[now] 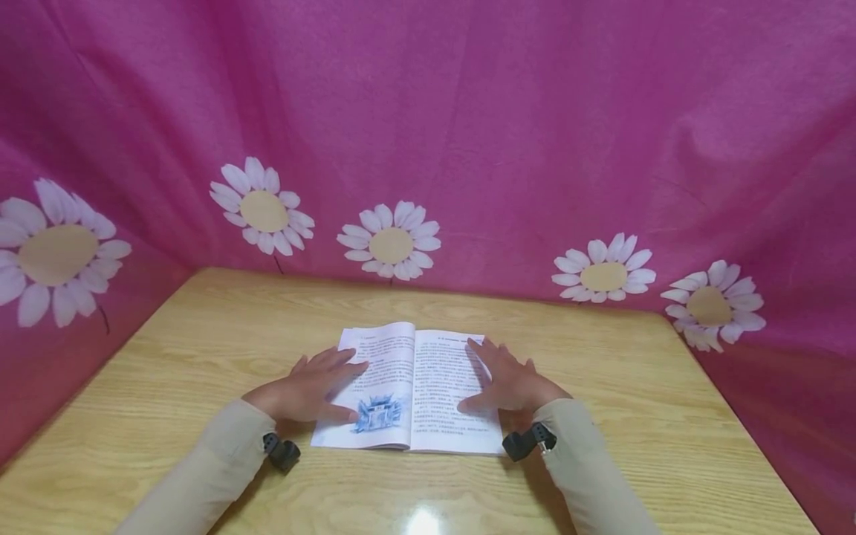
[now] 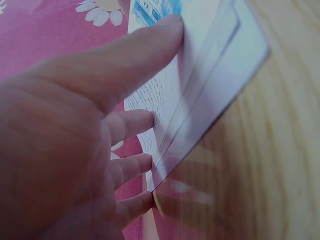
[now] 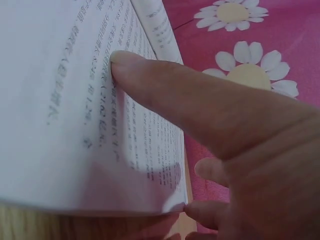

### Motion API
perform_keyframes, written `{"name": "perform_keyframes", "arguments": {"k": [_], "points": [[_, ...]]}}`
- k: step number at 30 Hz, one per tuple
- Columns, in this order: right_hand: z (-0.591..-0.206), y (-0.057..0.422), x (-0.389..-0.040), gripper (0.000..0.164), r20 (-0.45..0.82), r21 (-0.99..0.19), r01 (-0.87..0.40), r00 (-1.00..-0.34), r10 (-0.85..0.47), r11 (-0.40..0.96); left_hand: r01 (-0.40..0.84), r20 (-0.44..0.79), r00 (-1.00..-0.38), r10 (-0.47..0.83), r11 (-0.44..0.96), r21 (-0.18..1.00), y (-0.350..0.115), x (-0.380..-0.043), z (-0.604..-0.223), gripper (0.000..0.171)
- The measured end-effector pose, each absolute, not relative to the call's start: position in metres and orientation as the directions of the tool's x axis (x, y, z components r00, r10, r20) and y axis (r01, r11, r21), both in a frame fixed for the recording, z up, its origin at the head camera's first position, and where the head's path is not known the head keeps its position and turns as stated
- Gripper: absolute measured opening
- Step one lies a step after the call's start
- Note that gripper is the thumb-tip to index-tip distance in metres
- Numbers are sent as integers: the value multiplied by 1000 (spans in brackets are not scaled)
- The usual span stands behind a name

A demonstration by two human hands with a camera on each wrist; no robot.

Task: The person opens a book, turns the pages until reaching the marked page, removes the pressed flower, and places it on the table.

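Note:
An open book (image 1: 446, 386) lies on the wooden table, with printed text on both pages and a blue drawing of a gateway low on the left page. Over the left page's outer edge, my left hand (image 1: 310, 388) spreads its fingers, the thumb reaching toward the drawing. In the left wrist view, the thumb (image 2: 150, 50) and fingertips rest at the pages (image 2: 210, 95). My right hand (image 1: 511, 380) lies with spread fingers at the right page's outer edge. The right wrist view shows its thumb (image 3: 165, 85) extended on the printed page (image 3: 75, 100).
The wooden table (image 1: 635, 416) extends around the book on all sides. A pink cloth (image 1: 468, 134) with large white daisies hangs behind the table and along both sides. Each wrist wears a small black camera (image 1: 282, 453) on a strap.

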State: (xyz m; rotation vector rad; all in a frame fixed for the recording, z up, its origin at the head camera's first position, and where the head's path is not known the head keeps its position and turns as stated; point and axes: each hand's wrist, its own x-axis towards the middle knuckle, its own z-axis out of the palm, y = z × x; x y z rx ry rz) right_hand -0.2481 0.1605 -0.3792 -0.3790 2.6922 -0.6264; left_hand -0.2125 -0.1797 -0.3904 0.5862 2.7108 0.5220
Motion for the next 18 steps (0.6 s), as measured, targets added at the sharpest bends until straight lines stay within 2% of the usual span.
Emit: {"name": "perform_keyframes", "arguments": {"k": [18], "points": [[-382,159,-250,112,-283,-483,-151,-905,-317,862,325,-236,-864,445,850,414,-180,-213,-390,89]]}}
